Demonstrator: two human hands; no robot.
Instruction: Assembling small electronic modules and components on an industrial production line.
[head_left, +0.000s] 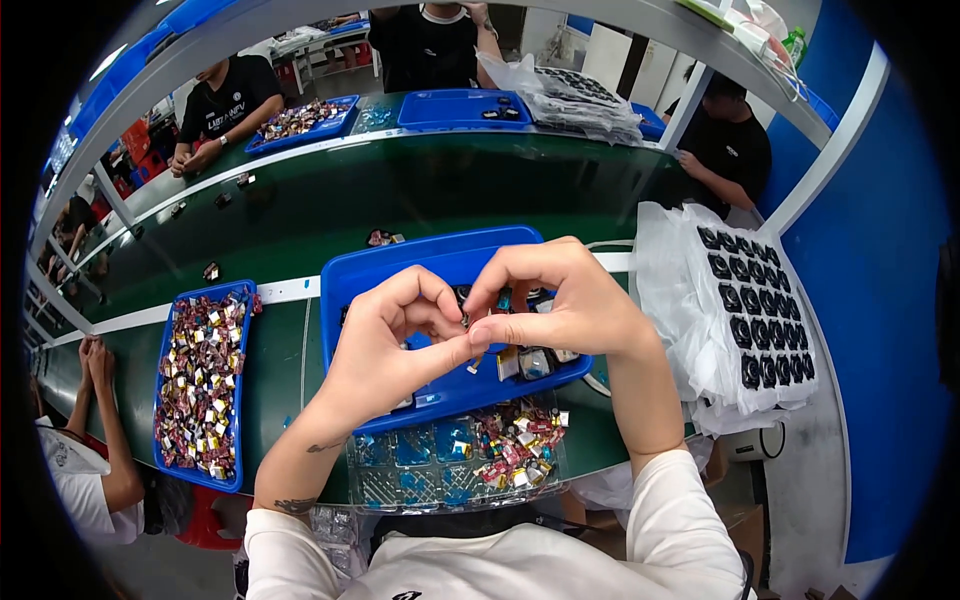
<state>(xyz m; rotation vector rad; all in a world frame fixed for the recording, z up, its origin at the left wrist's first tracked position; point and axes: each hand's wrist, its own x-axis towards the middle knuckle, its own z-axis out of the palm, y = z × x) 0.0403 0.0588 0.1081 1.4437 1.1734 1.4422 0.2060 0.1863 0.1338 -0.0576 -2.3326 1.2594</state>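
My left hand (388, 345) and my right hand (568, 312) meet above a blue tray (430, 246). Their thumbs and forefingers are closed around a small dark part (465, 320), mostly hidden by the fingertips, so its kind does not show. Inside the tray, under and beside my right hand, lie several small black-and-silver units (534, 363). Just in front of it stands a clear plastic compartment tray (395, 485), its right side heaped with small red, white and yellow parts (522, 440). Blue film-like bits lie in other compartments.
To the left, a long blue tray (198, 481) brims with similar parts. Stacked trays of black round units (760, 305) stand at the right. Behind runs a green belt (420, 175) carrying a few loose units. Co-workers sit across and at the left; metal posts frame the bench.
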